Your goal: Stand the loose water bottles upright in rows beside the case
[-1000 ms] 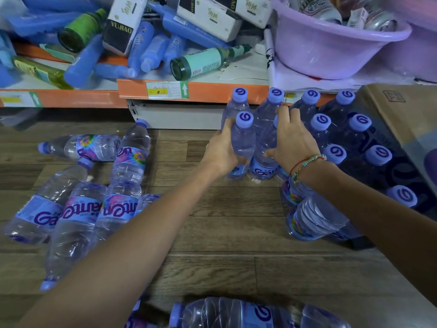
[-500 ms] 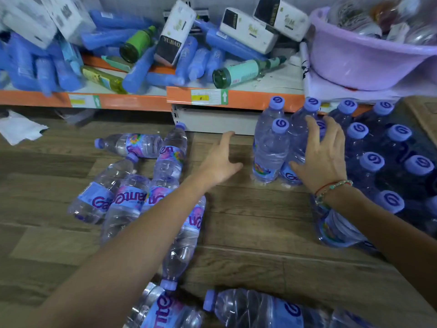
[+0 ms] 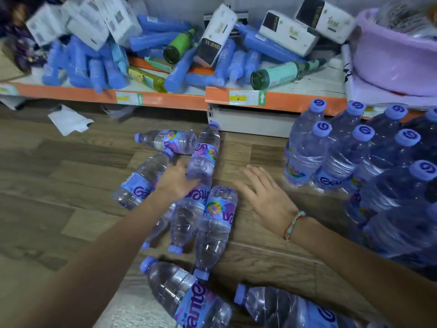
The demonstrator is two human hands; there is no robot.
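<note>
Several clear water bottles with purple caps lie loose on the wooden floor in a pile at centre. My left hand point(image 3: 176, 182) rests on the base of one lying bottle point(image 3: 205, 153), fingers curled around its bottom end. My right hand point(image 3: 264, 197) hovers open, fingers spread, over bare floor just right of another lying bottle point(image 3: 217, 223). Two more loose bottles point(image 3: 186, 297) lie near the bottom edge. At right, upright bottles point(image 3: 307, 150) stand in rows beside the shrink-wrapped case point(image 3: 402, 204).
A low orange-edged shelf point(image 3: 279, 100) runs across the back, piled with blue bottles, green bottles and white boxes. A lilac plastic basin point(image 3: 390, 60) sits on it at right. A crumpled white paper point(image 3: 68, 119) lies on the floor at left.
Both hands have left the upright bottles and swung left. My left hand has reached the pile and landed on a lying bottle; my right hand now hovers over the floor.
</note>
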